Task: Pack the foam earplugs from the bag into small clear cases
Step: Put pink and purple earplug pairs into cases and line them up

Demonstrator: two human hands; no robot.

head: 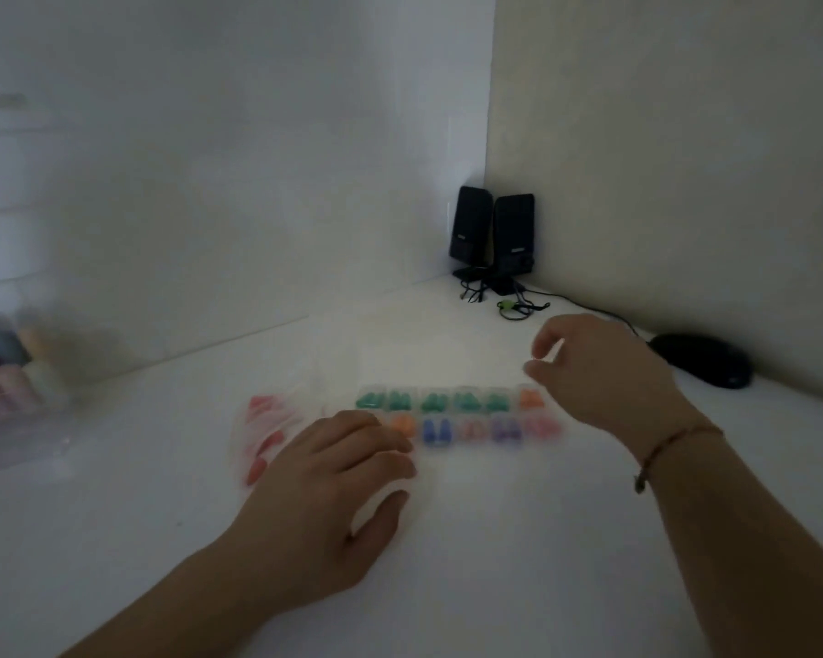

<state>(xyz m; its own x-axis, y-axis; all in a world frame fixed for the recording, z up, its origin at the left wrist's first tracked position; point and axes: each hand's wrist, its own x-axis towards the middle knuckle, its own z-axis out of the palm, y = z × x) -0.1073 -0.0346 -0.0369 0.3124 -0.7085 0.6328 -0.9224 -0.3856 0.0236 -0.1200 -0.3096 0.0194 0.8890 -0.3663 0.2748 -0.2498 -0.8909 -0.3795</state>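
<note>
Frame is motion-blurred. Small clear cases (452,415) sit in two rows on the white tabletop (495,539), between the hands: far row holds green earplugs (433,402) plus one orange pair, near row orange, blue, purple, pink. Left hand (333,496) lies flat, fingers straight, fingertips at the near row's left end, gripping nothing. Right hand (599,368) hovers over the right end of the rows, fingers loosely curled, holding nothing. Clear bag (262,434) with red-pink earplugs lies just left of the left hand
</note>
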